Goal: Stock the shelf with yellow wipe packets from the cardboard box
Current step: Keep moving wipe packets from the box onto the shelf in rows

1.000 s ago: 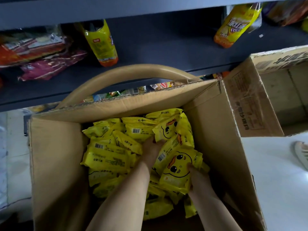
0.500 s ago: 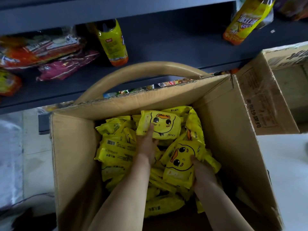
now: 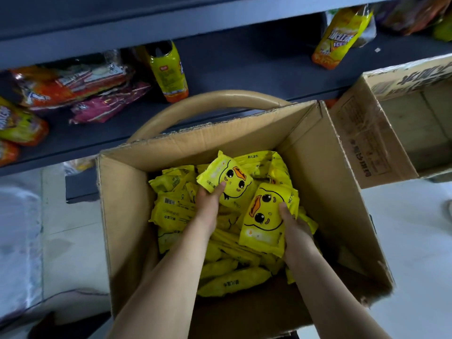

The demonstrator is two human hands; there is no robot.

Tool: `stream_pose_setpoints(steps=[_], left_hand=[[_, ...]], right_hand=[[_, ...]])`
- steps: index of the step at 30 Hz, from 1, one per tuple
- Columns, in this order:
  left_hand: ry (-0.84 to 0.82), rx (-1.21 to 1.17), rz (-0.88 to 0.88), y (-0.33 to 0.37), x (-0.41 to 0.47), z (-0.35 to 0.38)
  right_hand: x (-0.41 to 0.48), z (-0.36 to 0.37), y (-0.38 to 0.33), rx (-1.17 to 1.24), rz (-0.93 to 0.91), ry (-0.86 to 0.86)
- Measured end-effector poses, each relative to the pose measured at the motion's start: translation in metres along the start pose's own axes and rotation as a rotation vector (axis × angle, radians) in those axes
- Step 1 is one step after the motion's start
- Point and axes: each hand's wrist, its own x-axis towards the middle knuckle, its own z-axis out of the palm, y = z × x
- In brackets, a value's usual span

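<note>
An open cardboard box [image 3: 127,216] stands below me, holding several yellow wipe packets [image 3: 176,214] with a duck face printed on them. My left hand [image 3: 208,204] grips one packet [image 3: 226,179] by its lower edge, lifted and tilted above the pile. My right hand [image 3: 294,226] holds a second packet [image 3: 265,216] from its right side, face up, just above the heap. The dark grey shelf [image 3: 244,67] runs across the top, beyond the box.
The shelf carries orange and pink snack bags [image 3: 73,86] at the left and two yellow bottles [image 3: 168,72] [image 3: 340,37]. A second cardboard box [image 3: 403,118], open, sits at the right. A tan curved handle [image 3: 208,104] arches behind the box. Pale floor surrounds it.
Both hands have lifted their packets up from the pile. The left packet has turned and risen toward the box's far side. The view has shifted so the box sits further right.
</note>
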Motion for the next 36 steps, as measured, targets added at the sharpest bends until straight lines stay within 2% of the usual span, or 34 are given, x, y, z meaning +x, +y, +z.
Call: stream_pose_setpoints(steps=[6,9,15,22,29,36], left_hand=[[-0.02,0.225,0.144,0.039,-0.059,-0.033],[-0.006,0.313,0.276,0.064,-0.093,-0.047],[0.111,0.54,0.495,0.112,-0.161,-0.072],[0.258,0.583,0.681,0.155,-0.24,-0.107],[0.327,0.588,0.823,0.204,-0.325,-0.138],[0.344,0.612,0.915,0.281,-0.373,-0.18]], right_hand=[[-0.052,-0.005,-0.009,0.003,-0.116,-0.141],[-0.079,-0.01,-0.024,0.028,-0.148,-0.217],[-0.128,-0.032,-0.063,-0.034,-0.325,-0.343],[-0.189,-0.05,-0.092,-0.08,-0.493,-0.518],[-0.262,-0.063,-0.107,-0.054,-0.617,-0.661],[-0.34,-0.035,-0.124,-0.067,-0.784,-0.674]])
